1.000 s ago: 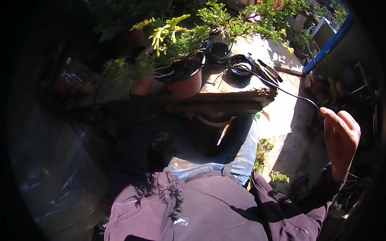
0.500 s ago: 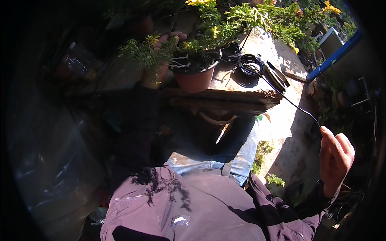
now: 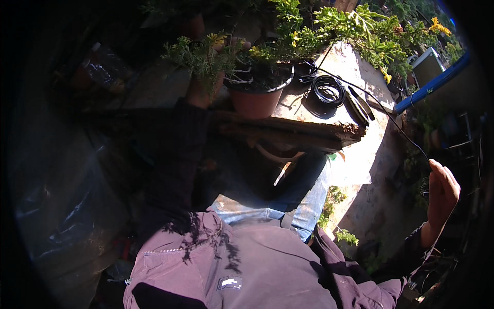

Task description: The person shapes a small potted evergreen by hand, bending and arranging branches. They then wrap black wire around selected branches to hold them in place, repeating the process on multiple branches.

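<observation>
A leafy shrub with green and yellow-tipped foliage (image 3: 339, 26) grows in a reddish-brown pot (image 3: 257, 103) at the edge of a worn wooden bench. Behind its left-hand sprigs is my left hand (image 3: 200, 93), mostly in shade; leaves hide its fingers, so its grip does not show. Far out to the right, my right hand (image 3: 443, 193) pinches the end of a black wire (image 3: 393, 121) between thumb and fingers. The wire stretches taut, slightly curved, back toward the pot. Beside the pot lie a coil of black wire (image 3: 328, 90) and a dark long-handled hand tool (image 3: 359, 105).
The wooden bench (image 3: 293, 130) has a ragged front edge above my knees. A blue bar (image 3: 432, 87) slants across the right side. In shadow at the left stands a clear plastic bottle (image 3: 105, 67). More green foliage (image 3: 334, 198) grows low beside my leg.
My right hand has moved outward to the right, drawing the wire along with it; the wire now passes above the coil. My left hand stays behind the foliage.
</observation>
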{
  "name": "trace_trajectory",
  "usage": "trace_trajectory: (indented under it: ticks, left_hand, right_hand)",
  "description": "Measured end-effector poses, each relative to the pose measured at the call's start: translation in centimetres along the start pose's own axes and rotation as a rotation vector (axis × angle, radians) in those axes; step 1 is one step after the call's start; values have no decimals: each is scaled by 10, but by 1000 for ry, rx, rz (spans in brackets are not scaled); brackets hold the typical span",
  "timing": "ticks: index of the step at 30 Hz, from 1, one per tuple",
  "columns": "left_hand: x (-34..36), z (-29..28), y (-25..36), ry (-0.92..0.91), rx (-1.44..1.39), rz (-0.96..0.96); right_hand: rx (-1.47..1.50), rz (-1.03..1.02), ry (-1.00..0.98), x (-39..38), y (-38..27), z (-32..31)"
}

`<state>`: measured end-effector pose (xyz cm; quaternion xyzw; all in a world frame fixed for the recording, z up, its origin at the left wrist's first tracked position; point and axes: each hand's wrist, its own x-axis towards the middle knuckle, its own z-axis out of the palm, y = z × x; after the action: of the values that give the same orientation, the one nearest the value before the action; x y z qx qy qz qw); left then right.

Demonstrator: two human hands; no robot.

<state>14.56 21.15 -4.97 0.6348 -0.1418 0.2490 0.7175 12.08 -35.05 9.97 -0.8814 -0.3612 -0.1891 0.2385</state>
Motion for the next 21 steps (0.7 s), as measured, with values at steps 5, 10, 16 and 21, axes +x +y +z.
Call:
trace_trajectory:
  ticks: [5, 10, 16, 21]
  left_hand:
    - [3, 1, -2, -14, 17, -19]
    - [8, 0, -7, -12, 21, -25]
    - [13, -4, -6, 0, 25, -19]
    - [9, -7, 2, 29, 23, -14]
  right_hand:
    - [124, 69, 9, 13, 19, 12]
    - [113, 23, -23, 16, 26, 11]
    - [143, 70, -66, 15, 32, 14]
    - [208, 74, -44, 19, 42, 30]
